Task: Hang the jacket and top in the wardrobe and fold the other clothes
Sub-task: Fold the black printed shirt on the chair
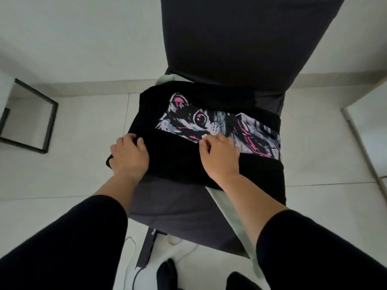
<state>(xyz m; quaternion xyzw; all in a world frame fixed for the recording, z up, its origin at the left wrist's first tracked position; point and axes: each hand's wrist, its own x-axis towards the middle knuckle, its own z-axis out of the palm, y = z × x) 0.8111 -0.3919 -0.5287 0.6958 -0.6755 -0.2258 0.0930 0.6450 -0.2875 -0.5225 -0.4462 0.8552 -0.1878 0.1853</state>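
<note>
A black T-shirt (178, 155) with a pink and grey cat print lies partly folded on the seat of a dark-covered chair (180, 206). My left hand (129, 153) grips the shirt's left edge, fingers curled over the fabric. My right hand (219, 153) rests on the folded lower band where it meets the print, fingers bent and pinching the fold. A pale green garment (230, 208) lies under the shirt; one strip of it hangs off the seat's front right, and a bit shows at the chair's back (165, 79).
The chair's tall backrest (240, 38) rises right behind the shirt. A black metal frame (41, 114) stands on the tiled floor at the left. A dark bar and a white cable (146, 248) lie on the floor under the chair's front. A white table edge (366, 97) is at the right.
</note>
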